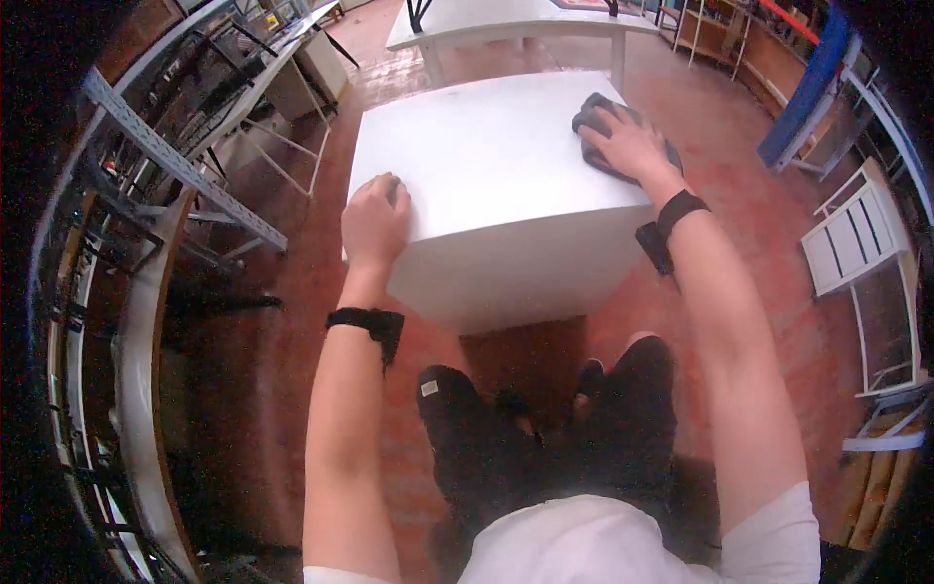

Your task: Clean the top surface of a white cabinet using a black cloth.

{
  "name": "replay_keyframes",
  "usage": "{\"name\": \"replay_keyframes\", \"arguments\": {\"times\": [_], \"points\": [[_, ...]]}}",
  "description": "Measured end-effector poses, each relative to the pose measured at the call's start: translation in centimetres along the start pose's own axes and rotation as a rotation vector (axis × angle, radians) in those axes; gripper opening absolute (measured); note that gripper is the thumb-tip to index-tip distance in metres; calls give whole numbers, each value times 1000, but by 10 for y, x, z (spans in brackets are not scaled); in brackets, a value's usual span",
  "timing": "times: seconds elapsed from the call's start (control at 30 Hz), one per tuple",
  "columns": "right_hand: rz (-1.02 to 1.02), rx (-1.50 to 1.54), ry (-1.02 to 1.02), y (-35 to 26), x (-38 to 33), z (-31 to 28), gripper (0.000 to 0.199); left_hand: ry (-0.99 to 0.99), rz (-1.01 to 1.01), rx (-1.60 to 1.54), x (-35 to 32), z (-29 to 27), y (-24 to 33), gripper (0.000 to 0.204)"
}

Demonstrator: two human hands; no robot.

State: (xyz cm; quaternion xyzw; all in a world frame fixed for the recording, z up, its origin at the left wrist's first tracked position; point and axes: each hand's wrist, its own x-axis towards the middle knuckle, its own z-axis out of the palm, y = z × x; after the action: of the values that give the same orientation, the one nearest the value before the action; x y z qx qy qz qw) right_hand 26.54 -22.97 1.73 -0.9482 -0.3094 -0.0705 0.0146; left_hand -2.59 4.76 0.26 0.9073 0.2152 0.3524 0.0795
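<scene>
A white box-shaped cabinet [477,146] stands before me, its smooth flat top facing up. At the far right part of that top, my right hand [628,144] presses on a bunched dark grey cloth [595,119], with the fingers bent over it. Some of the cloth spreads beneath the palm toward the right edge. My left hand [376,220] rests at the near left edge of the cabinet, fingers curled in. A small dark patch shows by its fingertips; what it is cannot be made out.
Beyond the cabinet stands a white table [516,31]. Metal shelving [185,161] runs along the left. On the right are a blue post [806,92] and a white slatted rack [856,238]. My legs are close to the cabinet's front, over a reddish floor [292,370].
</scene>
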Motion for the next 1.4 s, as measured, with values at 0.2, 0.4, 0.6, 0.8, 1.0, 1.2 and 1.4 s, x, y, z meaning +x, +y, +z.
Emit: {"name": "replay_keyframes", "arguments": {"times": [0.2,0.4,0.6,0.8,1.0,1.2,1.4], "points": [[18,95,117,-31,-25,5,67,-20,-98,55,0,-3,-16,34],[-383,-17,138,-88,-55,3,77,-120,-326,-73,28,-14,-17,57],[-624,193,188,-233,-84,-29,74,-75,-439,-566,36,-10,-70,70],[-815,216,232,-238,-88,-26,77,-70,-425,-615,34,-11,-66,75],[-762,294,282,-122,-91,-23,81,-60,-417,-494,28,-14,-69,75],[-692,261,175,-17,-86,-37,84,-289,-457,-1042,35,-39,-62,80],[-679,161,281,-94,-85,-29,86,-270,-406,-1177,46,-52,-77,85]]}}
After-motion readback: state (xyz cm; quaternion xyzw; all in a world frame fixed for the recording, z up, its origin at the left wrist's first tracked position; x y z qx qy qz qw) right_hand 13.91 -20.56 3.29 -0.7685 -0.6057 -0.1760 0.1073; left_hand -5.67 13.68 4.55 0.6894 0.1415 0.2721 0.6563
